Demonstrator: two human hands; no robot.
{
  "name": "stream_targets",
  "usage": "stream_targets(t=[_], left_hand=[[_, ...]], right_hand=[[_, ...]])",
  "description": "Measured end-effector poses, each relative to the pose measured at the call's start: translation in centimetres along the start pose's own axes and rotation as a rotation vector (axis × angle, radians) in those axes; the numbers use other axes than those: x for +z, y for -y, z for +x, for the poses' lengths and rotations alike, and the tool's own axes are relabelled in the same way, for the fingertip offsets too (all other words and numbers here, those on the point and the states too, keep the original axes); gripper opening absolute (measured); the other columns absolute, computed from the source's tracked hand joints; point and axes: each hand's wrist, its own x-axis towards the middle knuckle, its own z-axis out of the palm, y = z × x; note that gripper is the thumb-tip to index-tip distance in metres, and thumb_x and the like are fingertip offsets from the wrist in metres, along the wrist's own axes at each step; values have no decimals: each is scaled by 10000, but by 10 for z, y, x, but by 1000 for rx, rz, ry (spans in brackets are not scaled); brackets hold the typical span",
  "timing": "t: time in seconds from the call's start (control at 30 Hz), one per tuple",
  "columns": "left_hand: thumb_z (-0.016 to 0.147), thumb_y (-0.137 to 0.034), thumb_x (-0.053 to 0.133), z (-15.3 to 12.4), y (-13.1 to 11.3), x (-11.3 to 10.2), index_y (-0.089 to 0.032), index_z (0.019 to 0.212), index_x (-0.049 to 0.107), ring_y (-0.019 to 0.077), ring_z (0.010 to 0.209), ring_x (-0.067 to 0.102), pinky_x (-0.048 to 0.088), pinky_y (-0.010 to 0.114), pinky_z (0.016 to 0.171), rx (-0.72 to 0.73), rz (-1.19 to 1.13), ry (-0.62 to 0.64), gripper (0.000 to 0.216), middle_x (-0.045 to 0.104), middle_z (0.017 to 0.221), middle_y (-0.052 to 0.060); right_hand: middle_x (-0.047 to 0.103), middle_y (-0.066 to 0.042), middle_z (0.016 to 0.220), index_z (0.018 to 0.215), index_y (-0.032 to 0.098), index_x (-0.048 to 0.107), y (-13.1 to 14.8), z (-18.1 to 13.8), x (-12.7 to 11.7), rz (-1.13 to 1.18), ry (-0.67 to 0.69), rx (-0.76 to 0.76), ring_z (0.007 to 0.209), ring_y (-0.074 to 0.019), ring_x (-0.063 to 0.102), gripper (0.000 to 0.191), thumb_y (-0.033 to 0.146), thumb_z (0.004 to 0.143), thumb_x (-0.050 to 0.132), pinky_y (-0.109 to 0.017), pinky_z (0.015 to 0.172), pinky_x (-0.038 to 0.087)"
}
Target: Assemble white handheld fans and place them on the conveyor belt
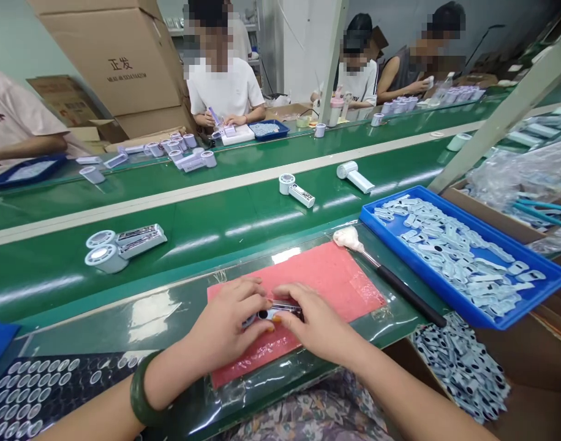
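My left hand (228, 318), with a green bangle on its wrist, curls its fingers and thumb around the left end of a handheld fan (285, 308). From the other side my right hand (320, 321) grips the fan's handle, its thumb resting near the middle. Little of the fan shows between the hands: a pale part with a black oval and a dark, shiny strip. Beneath both hands is a pink mat (308, 272) under clear plastic. A hammer-like tool (400, 285) with a wrapped white head and black handle lies right of the mat.
A blue tray (446, 257) of pale blue covers stands at the right, above a carton of similar parts (464, 367). Fans (124, 245) lie on the green conveyor belt (207, 214). Ring stickers (32, 392) are at lower left. Several co-workers (225, 89) sit across the belt.
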Motion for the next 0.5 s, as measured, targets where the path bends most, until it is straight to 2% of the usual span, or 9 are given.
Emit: stream_targets(t=[0.1, 0.27, 0.4, 0.5], left_hand=[[931, -268, 571, -16, -11, 7, -243, 1123, 591, 236, 1169, 547, 499, 464, 981, -40, 31, -14, 195, 642, 1177, 42], [948, -192, 505, -20, -17, 20, -239, 1123, 592, 251, 1215, 525, 470, 514, 1038, -70, 70, -79, 201, 665, 1162, 31], [956, -225, 506, -12, -15, 13, -240, 1142, 588, 233, 1216, 539, 449, 495, 1081, -78, 61, 19, 204, 667, 1174, 24], [945, -249, 531, -11, -18, 8, -233, 1182, 557, 224, 1242, 524, 417, 483, 1114, -39, 72, 72, 239, 650, 1213, 31]], right_hand=[[608, -31, 1225, 1285, 262, 542, 6, -12, 1, -128, 61, -39, 1129, -238, 530, 381, 201, 923, 648, -421, 996, 396], [622, -53, 1168, 1255, 217, 572, 6, -15, 9, -253, 47, -105, 1075, -253, 530, 298, 161, 962, 562, -424, 944, 410], [625, -57, 1152, 1242, 203, 572, 1, -8, 3, -224, 86, -171, 1061, -241, 535, 282, 160, 963, 564, -408, 947, 424], [605, -56, 1216, 1302, 209, 527, -2, -10, -2, -196, 122, -234, 1107, -241, 517, 370, 152, 942, 590, -413, 993, 416]])
